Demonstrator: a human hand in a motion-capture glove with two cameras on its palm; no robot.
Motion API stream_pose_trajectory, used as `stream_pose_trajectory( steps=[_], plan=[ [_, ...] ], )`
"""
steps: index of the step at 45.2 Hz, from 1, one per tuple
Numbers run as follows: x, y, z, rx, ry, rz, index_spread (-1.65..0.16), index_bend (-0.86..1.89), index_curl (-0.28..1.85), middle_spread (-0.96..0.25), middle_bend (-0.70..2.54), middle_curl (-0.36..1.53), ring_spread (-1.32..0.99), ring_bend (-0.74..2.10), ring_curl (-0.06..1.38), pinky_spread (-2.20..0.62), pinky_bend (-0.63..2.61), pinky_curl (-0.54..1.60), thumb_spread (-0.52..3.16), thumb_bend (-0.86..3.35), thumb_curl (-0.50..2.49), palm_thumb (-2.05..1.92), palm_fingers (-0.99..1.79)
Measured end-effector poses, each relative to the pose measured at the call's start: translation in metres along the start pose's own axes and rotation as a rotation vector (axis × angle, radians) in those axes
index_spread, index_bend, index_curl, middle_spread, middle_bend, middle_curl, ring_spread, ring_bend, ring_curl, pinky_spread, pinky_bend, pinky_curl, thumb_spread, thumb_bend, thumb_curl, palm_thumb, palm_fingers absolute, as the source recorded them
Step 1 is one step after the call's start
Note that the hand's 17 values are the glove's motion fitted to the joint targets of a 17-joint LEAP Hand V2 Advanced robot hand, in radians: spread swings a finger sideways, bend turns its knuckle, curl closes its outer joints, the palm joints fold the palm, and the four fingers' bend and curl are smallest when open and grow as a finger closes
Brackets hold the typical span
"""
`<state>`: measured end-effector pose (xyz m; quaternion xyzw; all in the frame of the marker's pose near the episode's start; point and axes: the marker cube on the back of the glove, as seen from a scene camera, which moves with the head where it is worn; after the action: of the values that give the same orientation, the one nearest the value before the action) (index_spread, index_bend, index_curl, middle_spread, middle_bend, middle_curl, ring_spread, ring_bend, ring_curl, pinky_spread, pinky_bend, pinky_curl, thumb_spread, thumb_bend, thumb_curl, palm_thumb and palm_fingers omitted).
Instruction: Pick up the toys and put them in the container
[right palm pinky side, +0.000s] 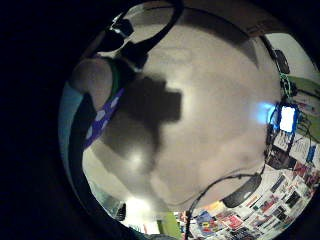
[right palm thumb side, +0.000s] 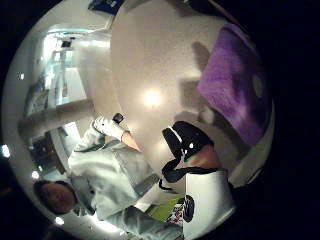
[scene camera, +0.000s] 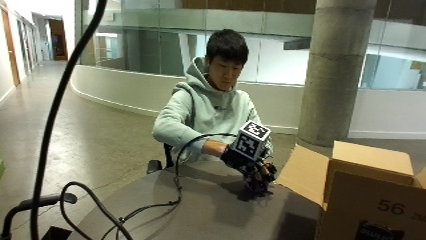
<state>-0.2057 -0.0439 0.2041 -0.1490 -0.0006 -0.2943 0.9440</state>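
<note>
A person in a pale green hooded sweatshirt sits at a round grey tabletop. The black-gloved right hand is lowered over the tabletop just beside an open brown cardboard box, which stands at the tabletop's edge with one flap folded out toward the hand. The fingers point downward and are curled toward the surface; from the outside view it cannot be told what, if anything, is between them.

The thumb-side palm view shows a purple plush toy with a pale spot lying on the tabletop, near the palm, with a fingertip under black straps curled beside it; whether the two touch cannot be told. The little-finger-side palm view shows another fingertip beside a strip of purple fabric with white spots, and the hand's shadow cast on the bare surface. At the far rim of the tabletop in that view sit a small lit device and a black oblong object with a cable. A black cable runs from the glove across the tabletop in the outside view.
</note>
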Motion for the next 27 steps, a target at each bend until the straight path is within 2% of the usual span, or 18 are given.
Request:
stream_pose_trajectory(
  steps=[9, 12, 16, 22, 27],
  plan=[
    [0.007, -0.012, 0.008, -0.005, 0.042, 0.013, -0.31, 0.12, 0.21, -0.04, 0.19, 0.32, -0.12, 0.74, 0.37, -0.11, 1.09, 0.41, 1.29, 0.12, 0.39, 0.45, 0.25],
    [0.006, -0.015, 0.01, -0.009, 0.027, 0.005, -0.31, 0.13, 0.2, -0.07, 0.24, 0.33, -0.18, 0.85, 0.39, -0.2, 1.13, 0.4, 1.34, 0.17, 0.42, 0.54, 0.51],
    [0.003, -0.019, 0.012, -0.018, 0.025, -0.01, -0.29, 0.15, 0.21, -0.11, 0.28, 0.36, -0.24, 0.92, 0.42, -0.27, 1.14, 0.41, 1.31, 0.22, 0.47, 0.65, 0.62],
    [-0.004, -0.018, 0.005, -0.094, -0.017, -0.05, -0.31, 0.37, 0.26, -0.18, 0.51, 0.47, -0.33, 1.0, 0.46, -0.34, 1.05, 0.4, 1.11, 0.24, 0.58, 0.76, 1.03],
    [-0.022, -0.006, -0.023, -0.136, -0.046, -0.086, -0.33, 0.53, 0.34, -0.22, 0.64, 0.56, -0.38, 1.08, 0.53, -0.37, 1.04, 0.43, 1.01, 0.27, 0.66, 0.8, 1.07]
  ],
)
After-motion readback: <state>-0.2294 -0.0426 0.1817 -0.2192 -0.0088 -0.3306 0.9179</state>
